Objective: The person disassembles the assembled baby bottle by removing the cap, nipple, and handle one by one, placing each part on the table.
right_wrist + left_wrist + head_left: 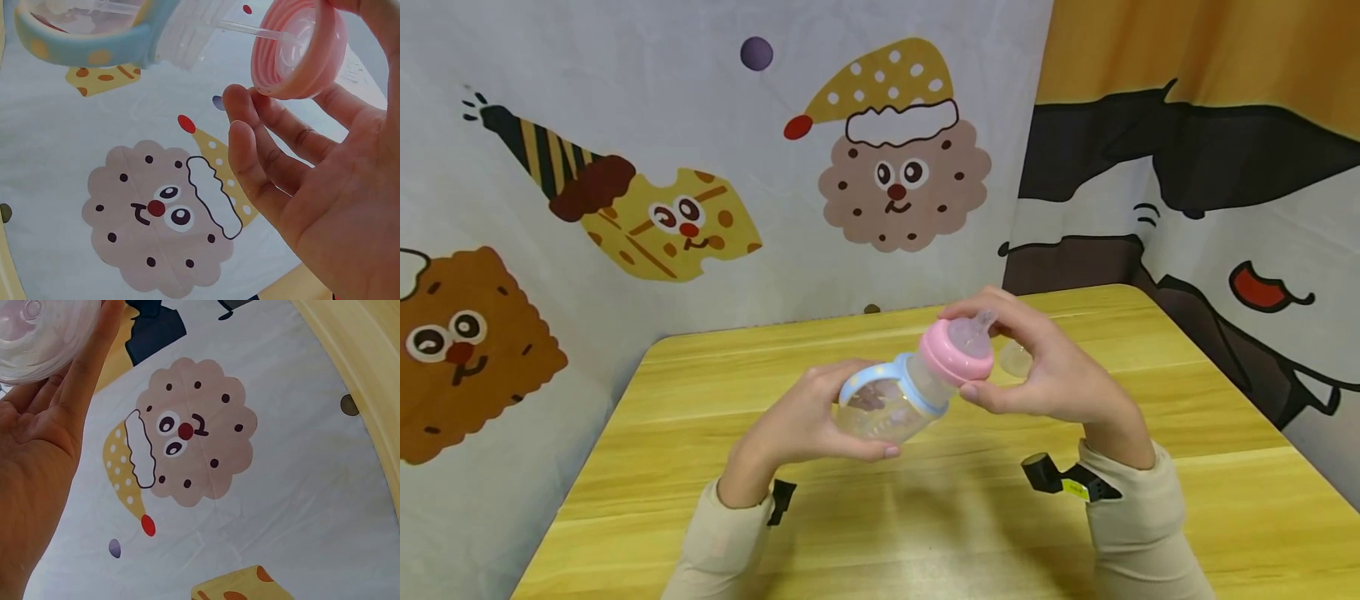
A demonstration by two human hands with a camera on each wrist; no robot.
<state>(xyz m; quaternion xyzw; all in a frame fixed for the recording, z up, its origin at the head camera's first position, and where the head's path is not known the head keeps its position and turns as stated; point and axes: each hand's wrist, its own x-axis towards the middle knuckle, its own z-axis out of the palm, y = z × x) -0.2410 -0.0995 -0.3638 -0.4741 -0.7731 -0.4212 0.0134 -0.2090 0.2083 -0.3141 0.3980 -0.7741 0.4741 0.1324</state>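
Observation:
A clear baby bottle (880, 421) with a pale blue ring and handle tilts above the table. My left hand (797, 417) grips its body, thumb along the near side. In the left wrist view only the bottle's clear base (40, 344) shows beside the palm. My right hand (1063, 379) holds the pink collar (942, 354) with its clear nipple (972, 335) between thumb and fingers. From the right wrist, the collar is apart from the threaded bottle neck (190, 31), and a thin straw (250, 29) spans the gap.
A clear dome-shaped cap (1016, 360) stands on the wooden table (715, 392) behind my right hand, partly hidden by it. A cartoon-printed cloth (790, 192) hangs behind the table and along its sides.

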